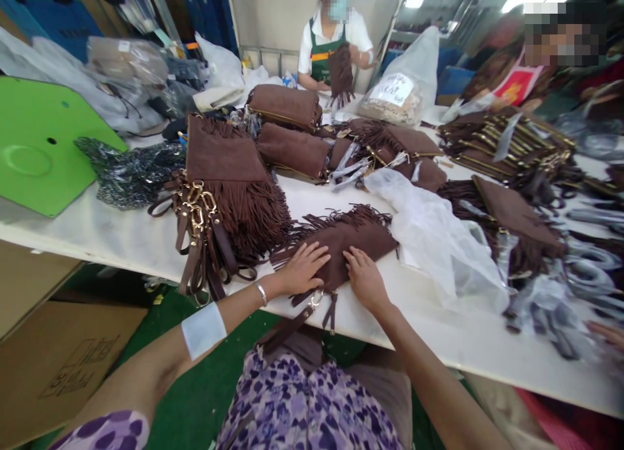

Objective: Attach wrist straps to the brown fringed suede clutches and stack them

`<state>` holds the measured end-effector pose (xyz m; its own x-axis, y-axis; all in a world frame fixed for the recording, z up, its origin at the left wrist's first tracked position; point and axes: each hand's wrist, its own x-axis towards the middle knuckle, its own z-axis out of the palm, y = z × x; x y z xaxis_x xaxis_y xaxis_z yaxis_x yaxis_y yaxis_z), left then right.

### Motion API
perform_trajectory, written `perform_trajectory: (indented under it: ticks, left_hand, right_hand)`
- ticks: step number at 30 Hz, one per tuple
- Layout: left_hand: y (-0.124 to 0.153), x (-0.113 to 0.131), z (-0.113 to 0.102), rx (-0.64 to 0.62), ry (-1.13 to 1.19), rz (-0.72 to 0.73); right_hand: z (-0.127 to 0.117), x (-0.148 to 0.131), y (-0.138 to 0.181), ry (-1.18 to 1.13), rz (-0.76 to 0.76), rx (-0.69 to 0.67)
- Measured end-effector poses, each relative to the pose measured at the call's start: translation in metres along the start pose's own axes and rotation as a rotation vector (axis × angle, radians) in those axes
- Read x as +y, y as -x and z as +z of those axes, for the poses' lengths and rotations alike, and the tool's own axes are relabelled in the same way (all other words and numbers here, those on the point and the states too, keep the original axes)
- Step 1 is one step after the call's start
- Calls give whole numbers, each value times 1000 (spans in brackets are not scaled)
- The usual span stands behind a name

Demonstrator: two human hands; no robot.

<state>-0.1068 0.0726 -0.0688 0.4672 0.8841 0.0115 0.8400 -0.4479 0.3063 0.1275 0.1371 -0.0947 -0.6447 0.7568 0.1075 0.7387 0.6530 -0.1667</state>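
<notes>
A brown suede fringed bag (341,238) lies flat at the near edge of the white table (121,238). My left hand (302,268) rests on its left part, fingers spread flat. My right hand (363,277) presses on the bag's middle, fingers stretched out. The bag's strap and metal ring (316,300) hang over the table edge. A stack of similar fringed bags with gold clasps (227,196) stands just left of my hands. A clear plastic bag (433,242) lies to the right of the bag.
More brown bags (292,125) and piles of them (507,144) cover the far side. A green board (39,144) lies at left, cardboard boxes (53,352) below it. Across the table a person in a green apron (331,47) holds a fringed piece.
</notes>
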Motion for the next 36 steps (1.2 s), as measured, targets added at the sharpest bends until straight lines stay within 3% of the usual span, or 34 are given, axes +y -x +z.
perform_trajectory:
  ticks: [5, 8, 11, 14, 16, 19, 22, 26, 31, 36]
  left_hand:
    - [41, -17, -31, -156, 8, -55]
    - [50, -10, -42, -61, 17, -40]
    - [56, 13, -29, 71, 55, 9]
    - [71, 30, -6, 36, 10, 44]
    - [85, 29, 3, 16, -43, -6]
    - [100, 15, 2, 4, -95, -71]
    - [97, 9, -8, 17, -127, -117]
    - [80, 35, -10, 130, -100, -198]
    - [81, 65, 15, 120, -91, -149]
    - [86, 33, 37, 96, -185, -99]
  right_hand:
    - [6, 3, 2, 45, -36, -4]
    - [9, 5, 0, 61, -43, 8]
    - [13, 6, 0, 76, -35, 27]
    - [12, 5, 4, 71, -59, 29]
    - [11, 1, 8, 51, -82, 30]
    - [12, -9, 8, 7, -102, 42]
    - [13, -22, -2, -63, -109, 49]
    - [2, -39, -7, -129, -91, 69]
    - [-26, -80, 42, -189, 121, 29]
    - [-20, -118, 64, -160, 298, -146]
